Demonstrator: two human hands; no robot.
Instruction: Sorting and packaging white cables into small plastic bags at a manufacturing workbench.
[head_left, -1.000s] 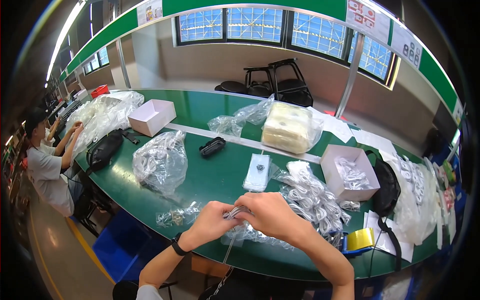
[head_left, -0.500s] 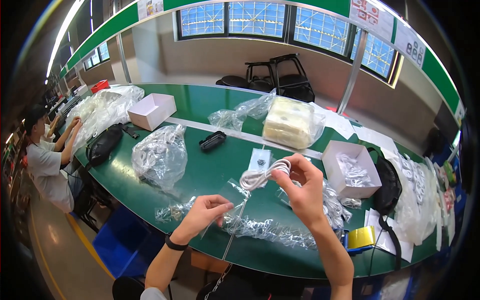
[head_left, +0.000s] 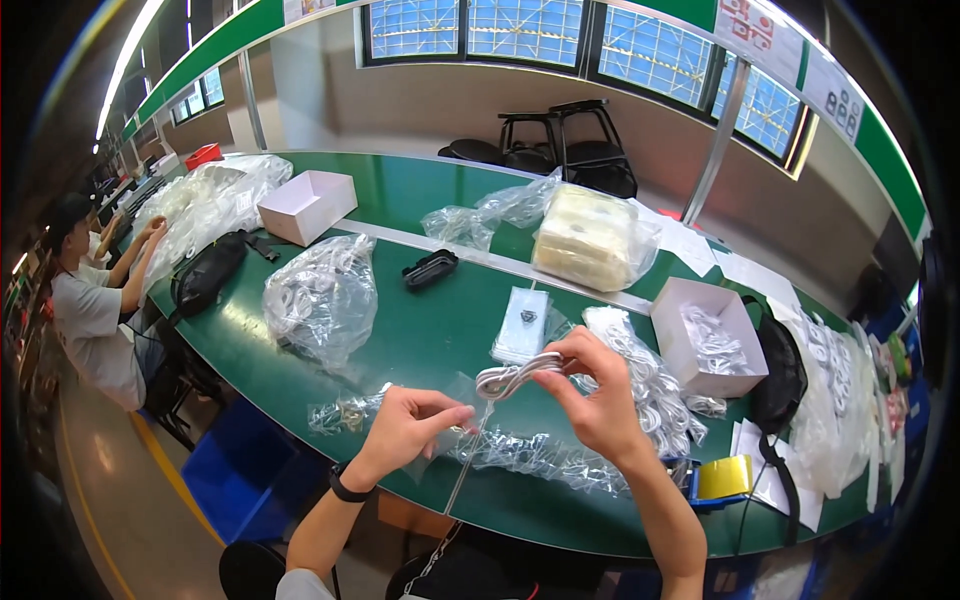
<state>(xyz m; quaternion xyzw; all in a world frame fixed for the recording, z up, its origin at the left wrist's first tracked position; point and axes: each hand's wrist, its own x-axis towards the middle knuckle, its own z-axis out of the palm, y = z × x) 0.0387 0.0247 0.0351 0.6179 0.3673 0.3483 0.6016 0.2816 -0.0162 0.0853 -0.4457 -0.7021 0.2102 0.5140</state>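
A coiled white cable (head_left: 515,376) is pinched between the thumb and fingers of my right hand (head_left: 590,392), above the table. Left of it, my left hand (head_left: 415,430) is closed, thumb against fingers, on the edge of a thin clear plastic bag (head_left: 459,392). The cable's near end lies close to the bag; whether it is inside I cannot tell. Beneath both hands runs a row of small clear packets (head_left: 550,464). A stack of flat clear bags (head_left: 521,326) lies just beyond the cable. Loose coiled white cables (head_left: 645,385) are heaped behind my right hand.
A white box (head_left: 665,318) holding small white pieces stands right, beside a black waist bag (head_left: 778,375). Nearer is a tape dispenser (head_left: 722,479). Leftward are a big clear bag of white cables (head_left: 322,300) and a black case (head_left: 430,270). A person (head_left: 95,290) works far left.
My right hand has lowered the coiled cable toward the bag, and the coil has turned flatter. My left hand stays nearly in place, still on the bag. The view has shifted slightly.
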